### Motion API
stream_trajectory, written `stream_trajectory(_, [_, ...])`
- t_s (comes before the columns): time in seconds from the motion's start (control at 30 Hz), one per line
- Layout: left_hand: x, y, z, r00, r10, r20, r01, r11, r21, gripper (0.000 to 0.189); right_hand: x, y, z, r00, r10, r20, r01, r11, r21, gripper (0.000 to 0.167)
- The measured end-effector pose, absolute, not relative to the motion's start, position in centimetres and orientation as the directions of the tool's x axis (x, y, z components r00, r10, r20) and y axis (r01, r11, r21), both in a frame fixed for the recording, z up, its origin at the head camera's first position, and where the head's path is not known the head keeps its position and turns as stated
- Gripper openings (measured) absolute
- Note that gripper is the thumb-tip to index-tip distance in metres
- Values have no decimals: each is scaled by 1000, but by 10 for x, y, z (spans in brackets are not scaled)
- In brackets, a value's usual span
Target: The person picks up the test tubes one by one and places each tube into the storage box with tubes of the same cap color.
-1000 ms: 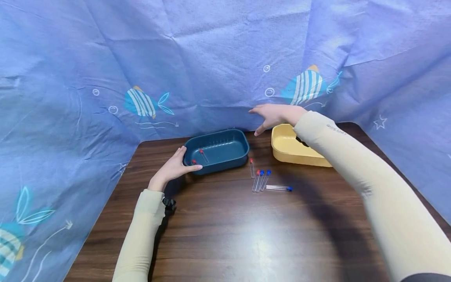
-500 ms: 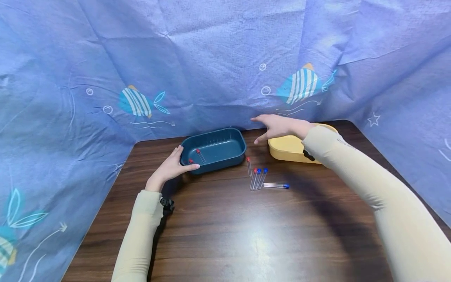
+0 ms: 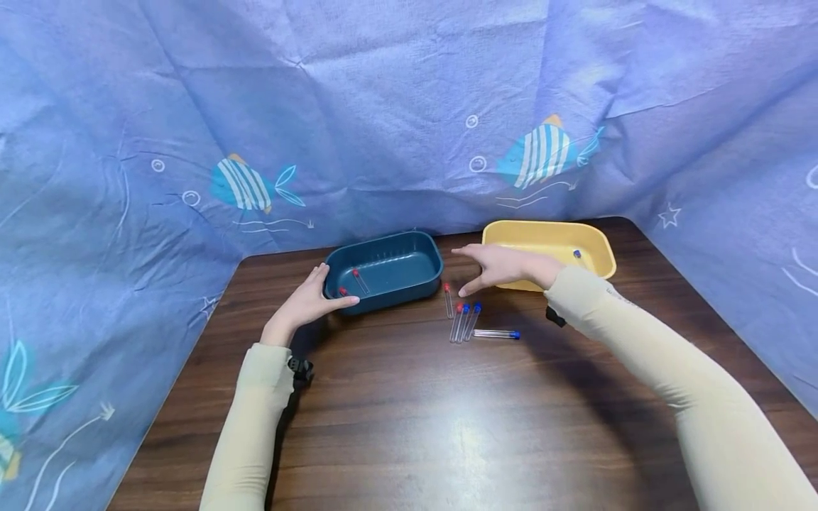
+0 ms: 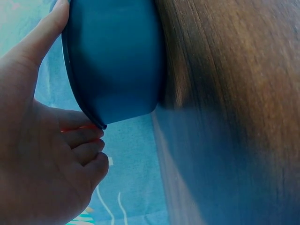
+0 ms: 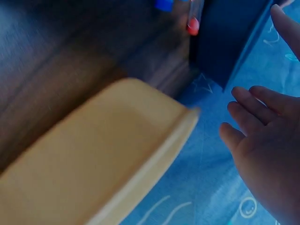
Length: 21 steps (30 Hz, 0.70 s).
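Note:
My left hand [image 3: 298, 310] holds the left end of a dark blue plastic bin [image 3: 409, 291], thumb along the front rim and fingers at the side rim. Two red-capped test tubes [image 3: 361, 282] lie inside it. My right hand [image 3: 505, 267] is held in the air with nothing in it, thumb and fingers apart, in front of the yellow bin [image 3: 584, 227]. Below and left of its thumb, several capped test tubes [image 3: 473, 323] lie on the table, some red-capped, some blue-capped. One red-capped tube [image 3: 448, 301] lies closest to the blue bin.
A blue cap [image 3: 577, 253] shows inside the yellow bin. Both bins stand near the back edge of the dark wooden table [image 3: 383, 426]. A blue fish-print cloth [image 3: 383, 106] hangs behind and at the sides.
My right hand has come down and towards the test tubes, uncovering more of the yellow bin. My left hand keeps its place on the blue bin. The head view has shifted slightly.

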State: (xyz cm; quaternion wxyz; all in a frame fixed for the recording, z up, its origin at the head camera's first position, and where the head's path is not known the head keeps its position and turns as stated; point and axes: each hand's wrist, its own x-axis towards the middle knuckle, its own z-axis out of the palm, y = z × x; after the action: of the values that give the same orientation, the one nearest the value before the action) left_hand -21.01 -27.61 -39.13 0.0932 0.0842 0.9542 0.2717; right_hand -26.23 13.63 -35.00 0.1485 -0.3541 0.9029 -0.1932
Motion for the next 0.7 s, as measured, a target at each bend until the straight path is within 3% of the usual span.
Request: stream_trajectory(0.7, [-211,-278,-396,-968,213,-134,99,812,575,123,-249,129,-399,-685,-724,-84,-601,627,-495,93])
